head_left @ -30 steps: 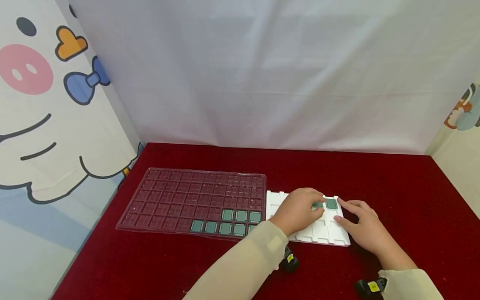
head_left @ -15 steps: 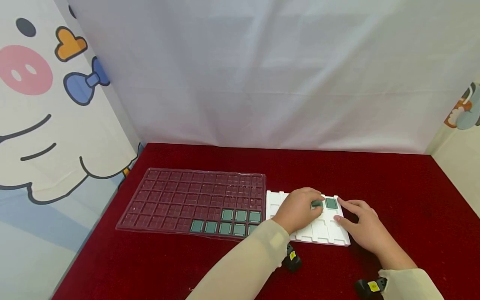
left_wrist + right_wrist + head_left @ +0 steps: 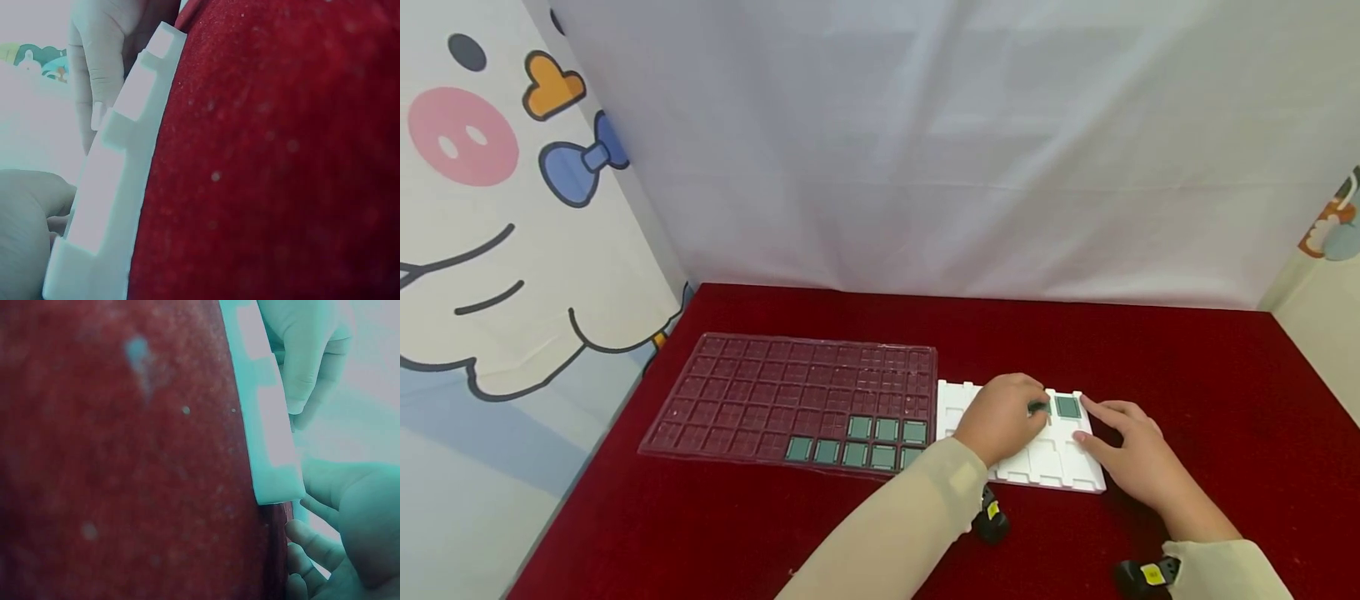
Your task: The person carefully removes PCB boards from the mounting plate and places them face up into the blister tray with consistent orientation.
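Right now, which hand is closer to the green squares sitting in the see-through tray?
Left. The left hand lies on the white foam tray, just right of the green squares in the clear tray. The right hand is at the foam tray's far right edge.

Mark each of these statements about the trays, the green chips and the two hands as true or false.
1. The white foam tray lies right of the clear plastic tray. True.
2. The left hand rests on the clear plastic tray. False: it is over the white foam tray, its fingers at a green chip.
3. The right hand touches the foam tray's right edge. True.
4. The clear tray's green chips fill its far left corner. False: they sit at its near right.
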A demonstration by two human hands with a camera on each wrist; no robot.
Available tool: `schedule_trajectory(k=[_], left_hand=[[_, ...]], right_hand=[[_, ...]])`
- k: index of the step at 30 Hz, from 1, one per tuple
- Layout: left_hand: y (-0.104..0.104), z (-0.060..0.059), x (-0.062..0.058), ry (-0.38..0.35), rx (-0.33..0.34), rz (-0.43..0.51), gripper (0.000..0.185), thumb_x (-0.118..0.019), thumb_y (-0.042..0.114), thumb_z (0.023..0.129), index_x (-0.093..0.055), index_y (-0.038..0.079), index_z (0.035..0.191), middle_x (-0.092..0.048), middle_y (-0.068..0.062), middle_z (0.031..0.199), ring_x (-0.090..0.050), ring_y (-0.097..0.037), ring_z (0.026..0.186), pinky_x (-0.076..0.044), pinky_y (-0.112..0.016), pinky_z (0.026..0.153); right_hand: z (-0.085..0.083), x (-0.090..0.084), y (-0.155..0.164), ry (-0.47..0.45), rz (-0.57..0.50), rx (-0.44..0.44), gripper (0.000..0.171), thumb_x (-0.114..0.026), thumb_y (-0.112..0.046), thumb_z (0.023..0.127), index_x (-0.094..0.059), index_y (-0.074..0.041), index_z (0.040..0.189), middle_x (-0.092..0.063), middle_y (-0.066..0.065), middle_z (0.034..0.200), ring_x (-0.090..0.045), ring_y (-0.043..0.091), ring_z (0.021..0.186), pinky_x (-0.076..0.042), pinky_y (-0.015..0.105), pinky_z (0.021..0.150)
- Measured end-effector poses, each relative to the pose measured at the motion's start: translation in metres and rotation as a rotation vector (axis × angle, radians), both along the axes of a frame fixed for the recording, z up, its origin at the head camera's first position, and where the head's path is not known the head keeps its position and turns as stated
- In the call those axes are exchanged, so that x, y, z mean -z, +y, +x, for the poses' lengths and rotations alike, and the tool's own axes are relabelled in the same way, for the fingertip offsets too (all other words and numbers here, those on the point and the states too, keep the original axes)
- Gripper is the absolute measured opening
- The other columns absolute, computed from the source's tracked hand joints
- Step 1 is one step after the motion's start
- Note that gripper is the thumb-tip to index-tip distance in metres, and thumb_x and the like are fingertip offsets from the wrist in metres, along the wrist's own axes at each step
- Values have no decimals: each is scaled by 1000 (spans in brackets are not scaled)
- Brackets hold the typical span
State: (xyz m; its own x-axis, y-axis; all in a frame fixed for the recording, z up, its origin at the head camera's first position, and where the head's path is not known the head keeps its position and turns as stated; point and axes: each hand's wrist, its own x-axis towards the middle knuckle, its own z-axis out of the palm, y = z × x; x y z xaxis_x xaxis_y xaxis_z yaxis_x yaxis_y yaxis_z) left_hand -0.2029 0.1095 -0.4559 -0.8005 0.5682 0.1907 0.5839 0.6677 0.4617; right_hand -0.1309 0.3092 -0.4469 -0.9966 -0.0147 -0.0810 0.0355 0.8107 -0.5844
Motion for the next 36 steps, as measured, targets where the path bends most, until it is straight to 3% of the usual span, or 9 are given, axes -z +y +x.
schedule_trajectory(k=[14,22,36], left_hand=[[3,-2,2,15,-45,23,18,-71,24,99,-81,22,113,-71,14,114,-62,-2,110,-45,-13,100],[1,-2,4,49,-5,16,18,-69,23,100,-81,21,114,-72,12,115,-63,-2,111,-44,-12,101],[-2,0,1,45,3,11,18,-69,25,101,-80,21,114,-69,12,117,-62,-2,110,-44,-12,100]], right_hand=[[0,1,0,-3,-11,-2,68,-69,-30,100,-42,0,155,-38,33,147,-33,57,130,-37,75,99],[0,1,0,-3,-6,1,68,-69,-29,99,-43,1,154,-39,34,146,-34,57,130,-37,75,98],[0,0,1,3,-9,-9,68,-69,-29,100,-43,1,155,-39,34,146,-34,57,129,-37,75,98]])
